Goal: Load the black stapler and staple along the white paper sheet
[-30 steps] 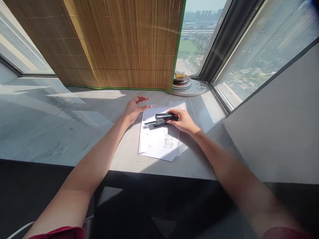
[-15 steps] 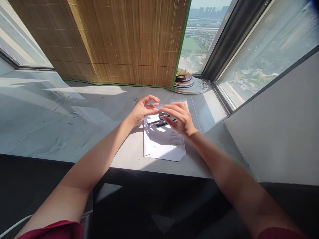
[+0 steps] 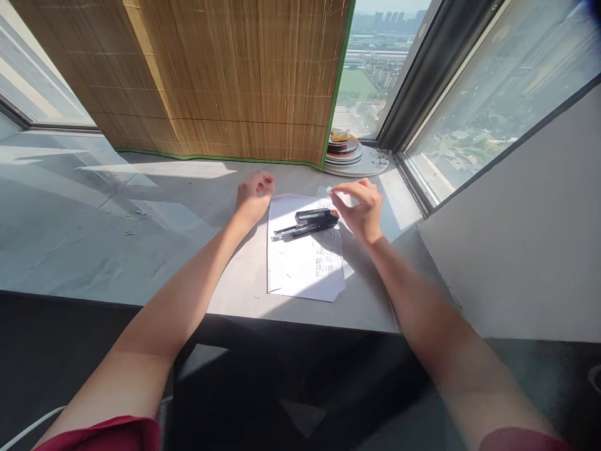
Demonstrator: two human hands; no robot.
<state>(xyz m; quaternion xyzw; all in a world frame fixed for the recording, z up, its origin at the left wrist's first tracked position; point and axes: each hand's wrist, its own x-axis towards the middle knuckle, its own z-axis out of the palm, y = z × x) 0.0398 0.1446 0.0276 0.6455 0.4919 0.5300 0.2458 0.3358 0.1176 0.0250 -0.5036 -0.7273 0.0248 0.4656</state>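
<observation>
On a small stack of printed paper sheets (image 3: pixel 300 269) lies a black stapler (image 3: pixel 317 218) with an orange-red spot at its right end. Its long parts are spread apart, and a thin rod juts out to the left. My right hand (image 3: pixel 362 210) is above the sheets' right edge, thumb and forefinger pinched on a small whitish piece (image 3: pixel 329 190) too small to name. My left hand (image 3: pixel 254 195) hovers by the upper left corner of the sheets, its fingers curled in. What those fingers hold, if anything, is hidden.
Behind my hands hangs a bamboo blind (image 3: pixel 225 81). Stacked plates (image 3: pixel 345 156) stand in the window corner. Loose staples (image 3: pixel 136 216) are scattered on the grey stone ledge (image 3: pixel 178 263), whose front edge faces me. A white wall (image 3: pixel 526 250) borders the right side.
My hands, close together above the stapler before, have moved apart, left hand leftward and right hand rightward with the whitish piece. The stapler has come into fuller view.
</observation>
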